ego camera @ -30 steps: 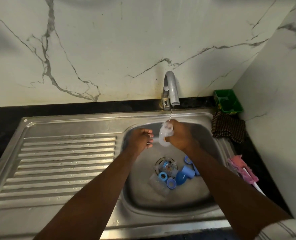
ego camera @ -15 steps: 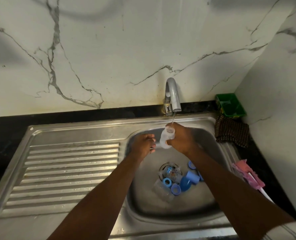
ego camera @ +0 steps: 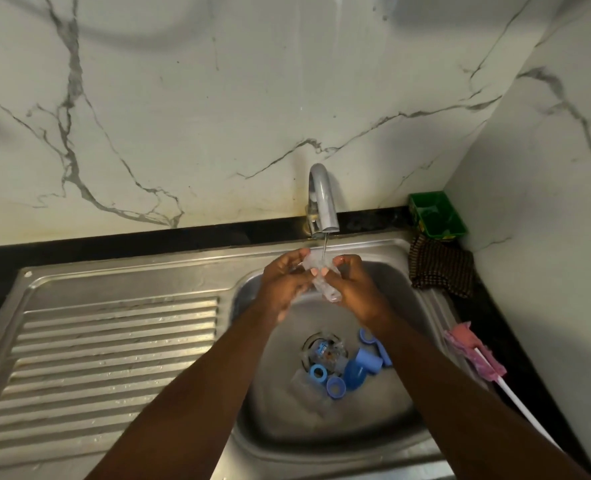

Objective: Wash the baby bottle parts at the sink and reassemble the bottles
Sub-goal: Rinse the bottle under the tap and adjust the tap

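Both hands met under the tap (ego camera: 323, 199), over the back of the sink (ego camera: 384, 431). The left hand (ego camera: 287, 282) and the right hand (ego camera: 356, 289) each had fingers curled round 1 clear bottle (ego camera: 325, 292), which tilted between them. A thin stream of water fell from the spout onto its upper end. Below, blue parts (ego camera: 352, 372) lay clustered on the basin floor just beside the drain (ego camera: 323, 351), with other clear pieces among them. A green tub (ego camera: 437, 214) and a dark cloth (ego camera: 441, 265) sat at the far right corner of the worktop. A pink brush (ego camera: 474, 351) lay along the right rim.
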The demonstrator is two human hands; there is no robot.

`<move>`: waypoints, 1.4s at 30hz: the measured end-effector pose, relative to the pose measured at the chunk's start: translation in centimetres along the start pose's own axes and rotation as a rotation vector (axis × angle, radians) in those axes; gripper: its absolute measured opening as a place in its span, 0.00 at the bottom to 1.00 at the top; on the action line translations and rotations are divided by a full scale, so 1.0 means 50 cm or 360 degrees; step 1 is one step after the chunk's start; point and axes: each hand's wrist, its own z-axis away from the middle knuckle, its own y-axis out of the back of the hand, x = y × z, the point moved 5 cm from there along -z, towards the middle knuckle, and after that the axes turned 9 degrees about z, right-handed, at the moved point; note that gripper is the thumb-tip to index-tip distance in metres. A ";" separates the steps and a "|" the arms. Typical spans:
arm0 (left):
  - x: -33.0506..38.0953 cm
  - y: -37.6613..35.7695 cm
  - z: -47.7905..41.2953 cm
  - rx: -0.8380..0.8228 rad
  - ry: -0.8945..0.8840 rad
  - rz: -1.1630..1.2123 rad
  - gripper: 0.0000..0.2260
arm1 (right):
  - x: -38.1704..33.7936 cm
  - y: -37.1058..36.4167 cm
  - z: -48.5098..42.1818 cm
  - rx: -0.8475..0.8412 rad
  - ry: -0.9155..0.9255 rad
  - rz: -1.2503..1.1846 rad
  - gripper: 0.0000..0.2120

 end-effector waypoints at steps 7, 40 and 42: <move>-0.041 -0.008 0.006 -0.0116 0.0243 0.0003 0.14 | 0.062 0.006 0.015 -0.0202 -0.0246 -0.0063 0.16; -0.055 0.052 0.017 0.0178 0.0311 -0.0977 0.19 | -0.050 -0.006 -0.009 0.0284 0.0347 0.0783 0.21; -0.034 0.063 0.017 0.0254 0.0233 -0.1005 0.22 | -0.068 0.002 0.000 0.0482 0.0478 0.0680 0.23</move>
